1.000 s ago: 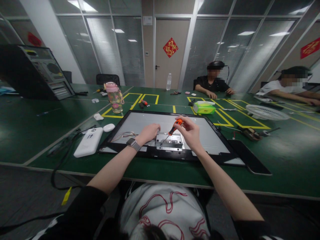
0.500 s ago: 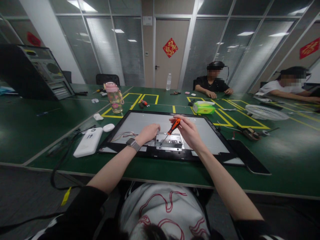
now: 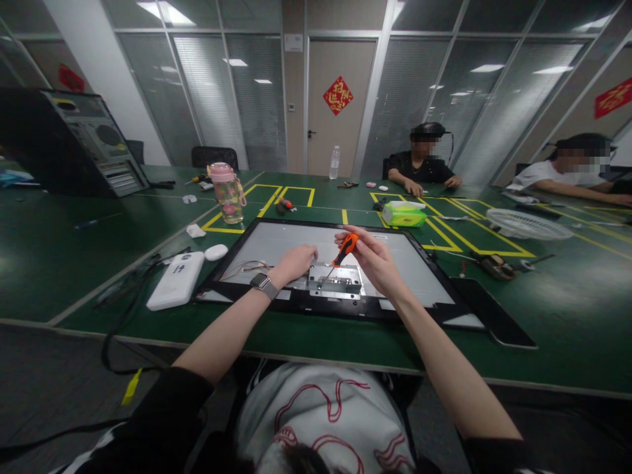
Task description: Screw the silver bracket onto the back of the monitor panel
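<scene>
A flat display panel [image 3: 276, 245] with a black frame lies on the table before me. On its near middle sits a silver metal bracket [image 3: 340, 287]. My right hand [image 3: 376, 255] holds an orange and black screwdriver [image 3: 347, 247] by the handle, tilted, with its tip down at the bracket's left front part. Whether the tip sits in a screw is too small to tell. My left hand [image 3: 297, 262], with a watch on the wrist, has its bent fingers against the bracket's far left corner; its thumb is hidden. Thin wires [image 3: 247, 266] run out left of that hand.
Left of the panel lie a white power bank [image 3: 176, 281] and a white case [image 3: 216, 252]. A pink-lidded bottle [image 3: 228, 194] and a green tissue pack [image 3: 403, 214] stand beyond. A black phone-like slab [image 3: 494, 313] touches the right side. Two people sit across, at right.
The screwdriver's handle has turned slightly in my right hand, its tip still at the bracket. My left hand keeps its place. The whole view has shifted a little.
</scene>
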`<state>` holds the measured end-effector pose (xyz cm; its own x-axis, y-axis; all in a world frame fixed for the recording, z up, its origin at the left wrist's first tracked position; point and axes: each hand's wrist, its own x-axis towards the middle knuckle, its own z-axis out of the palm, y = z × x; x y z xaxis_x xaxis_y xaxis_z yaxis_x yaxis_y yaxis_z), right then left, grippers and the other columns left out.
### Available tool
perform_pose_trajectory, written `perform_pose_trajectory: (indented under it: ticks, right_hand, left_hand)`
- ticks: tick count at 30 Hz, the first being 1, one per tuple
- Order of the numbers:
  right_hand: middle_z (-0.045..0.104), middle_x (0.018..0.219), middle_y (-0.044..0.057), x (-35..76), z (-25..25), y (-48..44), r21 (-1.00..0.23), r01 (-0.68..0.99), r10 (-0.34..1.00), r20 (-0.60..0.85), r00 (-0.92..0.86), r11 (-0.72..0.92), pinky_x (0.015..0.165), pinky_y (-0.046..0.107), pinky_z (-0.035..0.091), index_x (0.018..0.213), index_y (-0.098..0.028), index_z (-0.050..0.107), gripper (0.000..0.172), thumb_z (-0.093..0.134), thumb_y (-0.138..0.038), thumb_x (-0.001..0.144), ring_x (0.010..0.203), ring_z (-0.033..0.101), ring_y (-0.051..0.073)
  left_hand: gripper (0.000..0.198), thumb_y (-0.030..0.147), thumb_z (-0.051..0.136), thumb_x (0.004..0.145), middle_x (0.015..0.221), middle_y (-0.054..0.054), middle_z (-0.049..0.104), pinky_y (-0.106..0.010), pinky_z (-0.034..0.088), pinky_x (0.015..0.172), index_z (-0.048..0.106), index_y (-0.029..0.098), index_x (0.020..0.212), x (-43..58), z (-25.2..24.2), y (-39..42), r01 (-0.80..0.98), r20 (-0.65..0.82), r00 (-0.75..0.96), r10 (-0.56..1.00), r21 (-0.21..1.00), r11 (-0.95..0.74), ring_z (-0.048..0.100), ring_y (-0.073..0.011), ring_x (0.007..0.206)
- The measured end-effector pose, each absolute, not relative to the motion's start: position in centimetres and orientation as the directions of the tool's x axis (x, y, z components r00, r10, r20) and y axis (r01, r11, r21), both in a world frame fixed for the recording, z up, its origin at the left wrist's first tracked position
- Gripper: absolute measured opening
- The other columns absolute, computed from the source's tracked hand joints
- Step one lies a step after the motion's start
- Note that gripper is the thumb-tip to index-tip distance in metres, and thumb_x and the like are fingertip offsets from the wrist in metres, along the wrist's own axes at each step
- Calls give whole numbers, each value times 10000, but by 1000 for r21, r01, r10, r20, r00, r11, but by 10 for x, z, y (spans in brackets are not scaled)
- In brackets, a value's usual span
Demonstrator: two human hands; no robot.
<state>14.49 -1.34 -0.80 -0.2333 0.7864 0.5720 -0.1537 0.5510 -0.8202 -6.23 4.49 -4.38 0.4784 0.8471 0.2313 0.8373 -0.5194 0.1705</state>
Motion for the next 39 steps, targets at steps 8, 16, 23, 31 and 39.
perform_pose_trajectory:
  ticks: [8, 16, 23, 31, 39]
  right_hand:
    - [654, 969, 53, 143, -11, -17, -629, 287, 660, 751, -14, 722, 864, 381, 516, 1034, -267, 705, 202, 650, -313, 845, 926, 621, 207]
    - [652, 1176, 84, 139, -10, -20, -749, 48, 745, 647, -164, 661, 947, 439, 519, 1310, -269, 548, 412, 555, -320, 902, 991, 659, 206]
    - [619, 964, 50, 140, -11, -19, -586, 338, 638, 767, -61, 736, 853, 392, 518, 1122, -278, 669, 273, 637, -296, 851, 894, 602, 196]
    - [657, 1099, 68, 139, -9, -20, -752, 70, 754, 646, -117, 655, 937, 412, 510, 1258, -270, 593, 371, 581, -302, 888, 990, 646, 203]
    - [642, 1058, 53, 142, -11, -18, -698, 139, 712, 689, -137, 702, 954, 416, 475, 1274, -289, 596, 367, 517, -273, 916, 988, 624, 203]
  left_hand:
    - [300, 134, 381, 922, 1078, -93, 686, -318, 490, 833, 642, 183, 1062, -63, -44, 45, 839, 234, 484, 843, 152, -523, 643, -231, 962]
    - [301, 145, 382, 930, 1083, -108, 681, -316, 491, 840, 647, 173, 1070, -62, -43, 45, 844, 219, 478, 850, 154, -514, 644, -226, 956]
    - [309, 136, 378, 926, 1077, -97, 686, -318, 492, 833, 649, 184, 1068, -62, -43, 44, 839, 230, 484, 845, 152, -522, 643, -234, 964]
    - [311, 132, 374, 923, 1083, -100, 684, -316, 489, 835, 650, 183, 1058, -62, -43, 44, 839, 234, 483, 844, 151, -522, 644, -227, 955]
    - [308, 134, 371, 926, 1071, -97, 684, -313, 490, 820, 647, 180, 1054, -63, -43, 44, 839, 235, 485, 842, 147, -525, 646, -229, 947]
